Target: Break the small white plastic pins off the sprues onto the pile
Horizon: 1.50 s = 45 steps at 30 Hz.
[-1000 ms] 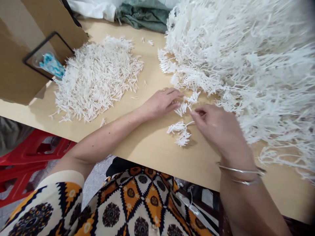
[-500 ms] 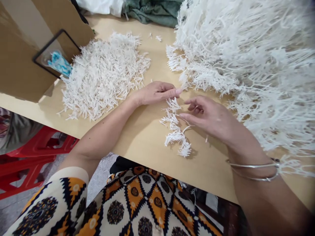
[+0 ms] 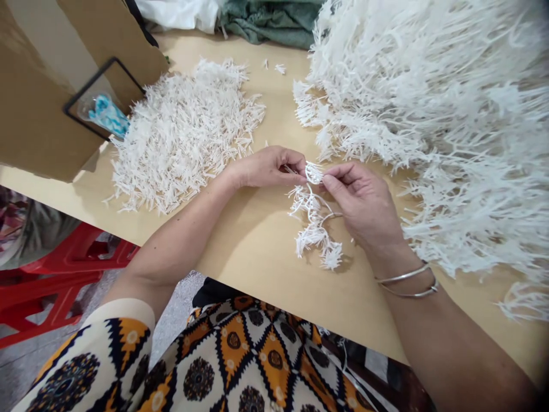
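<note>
A branched white plastic sprig (image 3: 315,214) with bristly tips hangs and lies between my hands over the table. My left hand (image 3: 274,167) pinches its upper end, thumb against fingers. From the other side my right hand (image 3: 364,197) grips the same tuft between thumb and forefinger. The sprig's lower tufts rest on the table in front of my fingers. Left of my left hand lies a heap of small loose white tips (image 3: 180,134). To the right spreads a large pile of long white branched sprigs (image 3: 416,114).
A cardboard box (image 3: 47,86) stands at the left, with a black frame (image 3: 88,91) and a blue-and-white item in clear plastic (image 3: 109,116) by it. Dark green cloth (image 3: 268,22) lies at the back. Red stools (image 3: 55,280) stand below the table's left edge.
My right hand has moved left and closed on the sprig's upper tuft beside my left hand. My left fingers have curled into a tighter pinch, and the sprig has shifted slightly right.
</note>
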{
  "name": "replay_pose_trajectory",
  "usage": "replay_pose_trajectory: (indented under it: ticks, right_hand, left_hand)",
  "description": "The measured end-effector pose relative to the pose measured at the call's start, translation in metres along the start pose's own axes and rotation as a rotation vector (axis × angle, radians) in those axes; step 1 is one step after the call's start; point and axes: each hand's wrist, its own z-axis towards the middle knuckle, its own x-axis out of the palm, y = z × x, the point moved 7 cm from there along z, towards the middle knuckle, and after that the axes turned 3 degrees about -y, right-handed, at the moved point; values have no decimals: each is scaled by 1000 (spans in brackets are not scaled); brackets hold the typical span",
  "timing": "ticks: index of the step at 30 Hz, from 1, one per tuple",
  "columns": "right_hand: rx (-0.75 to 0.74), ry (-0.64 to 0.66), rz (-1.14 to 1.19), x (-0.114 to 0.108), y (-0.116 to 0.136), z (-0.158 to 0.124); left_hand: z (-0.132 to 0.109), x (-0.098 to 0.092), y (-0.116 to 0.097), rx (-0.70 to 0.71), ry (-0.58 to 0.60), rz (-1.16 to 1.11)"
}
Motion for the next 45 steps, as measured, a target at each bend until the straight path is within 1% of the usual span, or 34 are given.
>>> replay_pose_trajectory:
  ticks: [4,6,8,9,11,13,14,15,16,17,19,20,21,23,24,25,26,27,29,31,33,35,37,38,41,43,45]
  right_hand:
    - [-40,-71,-5,-7,1,4]
    - [-75,-104,-48,-18,8,6]
    - [-84,-136,-148,-35,17,7]
    - [-84,-155,-234,-45,21,8]
    - [-82,-153,-494,-61,27,10]
    - [-6,-78,-765,-67,20,12]
    - [39,-42,-851,-67,14,12]
    - [64,-17,-872,-64,9,12]
    - [61,6,-818,-58,7,11]
    - [15,28,-684,-49,7,9]
    - [-103,148,-309,-24,15,4]
    - [-161,172,-189,-16,20,1]
    - [-207,160,-132,-12,25,-2]
    - [-244,51,-153,-14,30,-3]
    - [-236,-14,-180,-17,30,-2]
    - [-218,-64,-200,-21,28,-1]
    - [-202,-102,-213,-25,26,0]
    - [-194,-132,-220,-28,24,1]
    - [-188,-151,-227,-30,21,2]
    - [-188,-157,-227,-31,18,3]
    - [-190,-163,-216,-30,16,3]
    - [-188,-163,-209,-30,15,3]
    - [-176,-144,-204,-30,13,4]
    - [-177,-137,-199,-29,12,4]
    - [-207,-131,-186,-28,11,4]
    - [-232,-142,-204,-26,12,2]
    - [-259,-150,-244,-23,15,-1]
  left_hand:
    - [-1,-3,-2,10,13,-12]
    - [-2,-3,-2,-6,12,-16]
    - [-2,-3,-1,-16,6,-8]
    - [-1,-2,-1,-17,4,0]
    - [-1,-2,0,-18,-5,10]
    - [0,-1,1,-26,-8,3]
    - [1,-1,2,-32,-9,-6]
    - [1,-1,2,-38,-6,-20]
    - [0,-1,1,-42,0,-42]
    - [-1,-1,-1,-45,18,-70]
    - [-5,1,-7,-52,87,-151]
    - [-7,4,-11,-61,149,-198]
    - [-10,10,-15,-70,225,-243]
    - [-16,24,-24,-83,381,-295]
    - [-17,32,-27,-81,433,-304]
    - [-17,40,-31,-70,460,-307]
    - [-15,47,-34,-50,448,-310]
    - [-12,53,-37,-21,410,-311]
    - [-5,60,-41,55,300,-285]
    - [-1,63,-43,119,221,-212]
    - [0,58,-39,141,185,-133]
    - [0,45,-29,112,156,-78]
    - [0,24,-14,69,78,-29]
    - [1,11,-7,66,13,1]
    - [0,-24,7,129,-265,105]
    - [-2,-38,14,122,-432,203]
    - [-3,-43,20,77,-536,302]
